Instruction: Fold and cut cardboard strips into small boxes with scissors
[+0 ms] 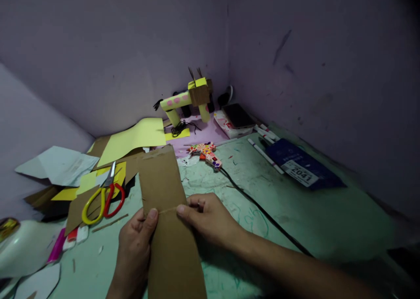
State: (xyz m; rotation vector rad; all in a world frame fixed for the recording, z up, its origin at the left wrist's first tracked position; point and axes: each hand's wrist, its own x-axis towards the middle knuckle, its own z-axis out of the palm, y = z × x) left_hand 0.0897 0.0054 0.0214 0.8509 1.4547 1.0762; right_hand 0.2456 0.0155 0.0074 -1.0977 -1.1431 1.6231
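Note:
A long strip of brown cardboard (175, 255) is held up between my two hands, with a crease running across it. My left hand (136, 242) grips its left edge, thumb on the front face at the crease. On the opposite edge my right hand (213, 216) pinches the strip, its thumb also at the crease; the fingertips behind the cardboard are hidden. Left of the strip lie scissors (104, 203) with one yellow and one red handle. Beyond it, a flower-patterned glue gun (206, 152) rests on the green table (236, 264).
A yellow paper animal (180, 100) with pink spots stands at the back. Yellow paper (134, 137) and cardboard scraps lie left. A black cord (262, 207) crosses the table. A blue packet (303, 165), white markers (265, 155) and a dark phone-like slab (238, 115) sit right.

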